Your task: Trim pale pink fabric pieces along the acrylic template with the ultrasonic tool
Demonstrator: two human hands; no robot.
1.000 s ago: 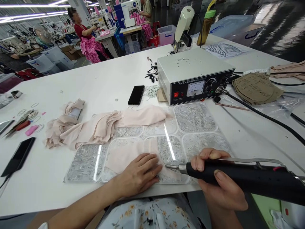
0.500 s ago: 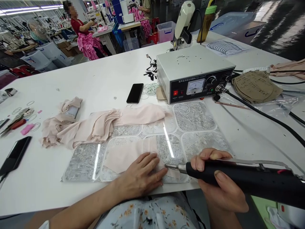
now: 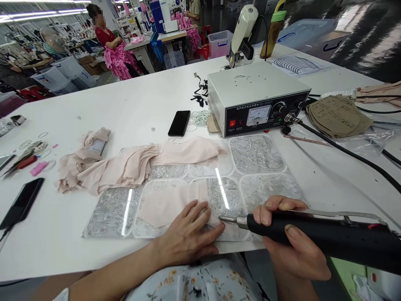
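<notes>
My left hand (image 3: 191, 232) lies flat with fingers spread, pressing on a thin peach fabric piece (image 3: 169, 202). That piece rests on a marbled grey mat (image 3: 263, 192) at the table's front edge. My right hand (image 3: 294, 238) is wrapped round a black handheld ultrasonic welder (image 3: 332, 236) with a metal tip. The tip points left and meets the fabric, or hovers just over it, beside my left fingers; I cannot tell which. Behind lies a layered stack of peach fabric pieces (image 3: 125, 169), partly on the mat.
A welding control box (image 3: 263, 100) with a cable stands at the back right. A phone (image 3: 179, 123) lies left of it. Another black device (image 3: 21, 202) and red-handled scissors (image 3: 26, 162) are at the left. Brown card patterns (image 3: 340, 115) lie at the right. A person sits farther back.
The whole view has shifted slightly. The welder tip stays close beside my left fingers, and both hands keep nearly the same pose.
</notes>
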